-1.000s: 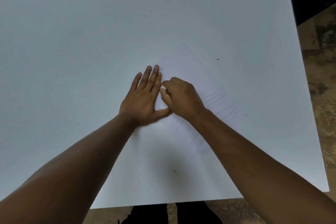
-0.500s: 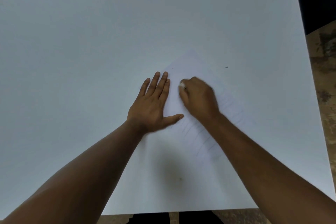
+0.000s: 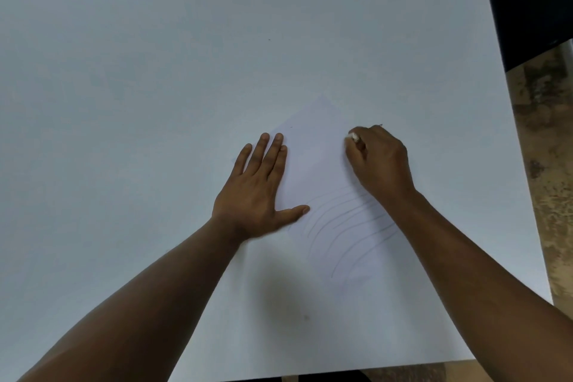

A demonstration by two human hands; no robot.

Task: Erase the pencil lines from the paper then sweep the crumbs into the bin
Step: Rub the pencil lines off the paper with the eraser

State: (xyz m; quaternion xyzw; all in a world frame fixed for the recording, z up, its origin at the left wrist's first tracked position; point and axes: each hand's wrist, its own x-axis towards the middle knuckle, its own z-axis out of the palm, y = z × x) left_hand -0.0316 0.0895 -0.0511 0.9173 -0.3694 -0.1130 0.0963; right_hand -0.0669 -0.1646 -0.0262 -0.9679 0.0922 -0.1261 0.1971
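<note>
Unlettered paper with curved pencil lines

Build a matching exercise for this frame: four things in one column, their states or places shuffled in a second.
Things:
1. left hand
2. right hand
3. eraser
4. pencil lines

States:
A. pinched, only a white tip showing
B. flat, fingers straight, on the paper's left edge
C. curved, on the paper's near half
D. curled round the eraser

Pairs: 1-B, 2-D, 3-A, 4-C
</note>
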